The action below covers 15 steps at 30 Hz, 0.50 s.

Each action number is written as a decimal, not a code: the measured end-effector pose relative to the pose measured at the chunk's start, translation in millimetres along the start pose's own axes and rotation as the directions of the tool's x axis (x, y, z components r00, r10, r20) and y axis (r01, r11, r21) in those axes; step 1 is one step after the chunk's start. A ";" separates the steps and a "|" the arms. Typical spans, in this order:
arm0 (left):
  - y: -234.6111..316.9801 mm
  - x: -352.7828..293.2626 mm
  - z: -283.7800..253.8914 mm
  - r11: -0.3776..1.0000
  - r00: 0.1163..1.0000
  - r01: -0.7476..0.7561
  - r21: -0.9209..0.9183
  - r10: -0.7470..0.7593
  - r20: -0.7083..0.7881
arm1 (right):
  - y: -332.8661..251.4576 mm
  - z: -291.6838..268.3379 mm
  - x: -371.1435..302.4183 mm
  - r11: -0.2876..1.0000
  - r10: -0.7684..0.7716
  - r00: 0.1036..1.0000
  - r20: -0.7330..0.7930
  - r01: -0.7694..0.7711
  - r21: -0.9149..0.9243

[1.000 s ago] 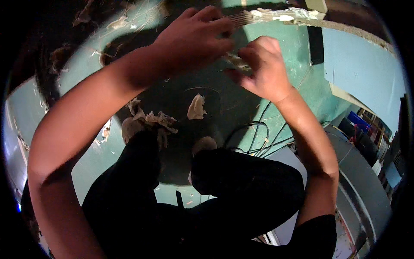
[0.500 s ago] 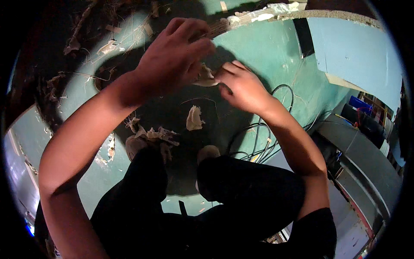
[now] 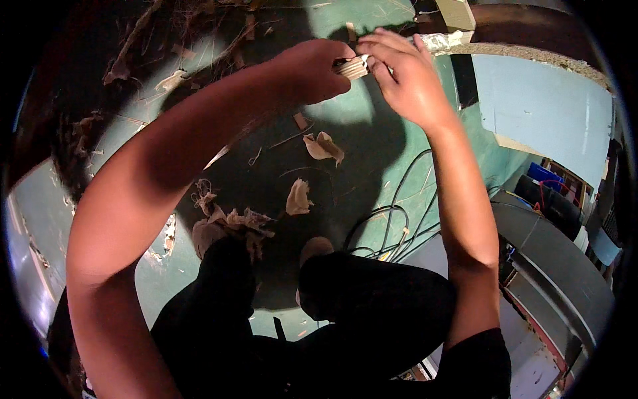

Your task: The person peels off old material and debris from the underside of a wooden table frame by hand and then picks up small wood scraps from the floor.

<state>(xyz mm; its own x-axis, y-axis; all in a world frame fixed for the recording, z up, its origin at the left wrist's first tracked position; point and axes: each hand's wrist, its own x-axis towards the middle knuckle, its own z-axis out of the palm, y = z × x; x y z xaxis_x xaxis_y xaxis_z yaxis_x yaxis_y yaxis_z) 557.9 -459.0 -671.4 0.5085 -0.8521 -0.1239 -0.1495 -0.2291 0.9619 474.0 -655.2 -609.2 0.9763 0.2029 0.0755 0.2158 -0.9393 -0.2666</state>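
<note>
Holding a small pale bundle [image 3: 351, 66] up high at the far side, both hands meet over the green floor [image 3: 372, 153]. The left hand [image 3: 312, 70] is curled tight around one end. The right hand [image 3: 405, 80] pinches the other end, fingers [image 3: 382, 46] bent close together. Pale scraps [image 3: 322, 146] lie on the floor below.

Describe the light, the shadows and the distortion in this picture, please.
Head view: strong light falls on both forearms; the left hand and right hand with the pale strip cast a dark shadow on the green floor; fisheye bends edges, and the rim is black.
</note>
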 end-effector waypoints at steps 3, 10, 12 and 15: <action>-7.2 2.9 5.1 0.992 0.999 0.040 -0.123 -0.041 -0.004 | 6.0 -5.1 0.7 0.994 0.061 0.987 0.145 -0.074 0.086; 8.6 -10.8 -0.9 0.996 0.994 0.090 -0.006 -0.091 -0.056 | 22.1 -3.8 7.7 0.962 0.090 0.971 0.221 -0.143 0.234; 7.7 -14.4 -2.9 0.997 0.995 0.064 0.039 -0.061 -0.081 | 26.0 0.3 5.9 0.949 0.130 0.967 0.218 -0.185 0.255; 13.9 -20.5 -9.6 0.997 0.995 0.058 0.043 -0.055 -0.078 | 24.0 4.0 8.3 0.933 0.162 0.962 0.219 -0.222 0.284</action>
<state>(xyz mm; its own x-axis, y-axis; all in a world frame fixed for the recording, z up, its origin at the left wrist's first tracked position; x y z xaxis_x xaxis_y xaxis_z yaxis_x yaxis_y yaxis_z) 553.6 -440.2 -653.1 0.5804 -0.7990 -0.1570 -0.1558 -0.2983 0.9417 487.4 -674.9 -618.9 0.9780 0.1035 -0.1809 -0.0104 -0.8425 -0.5385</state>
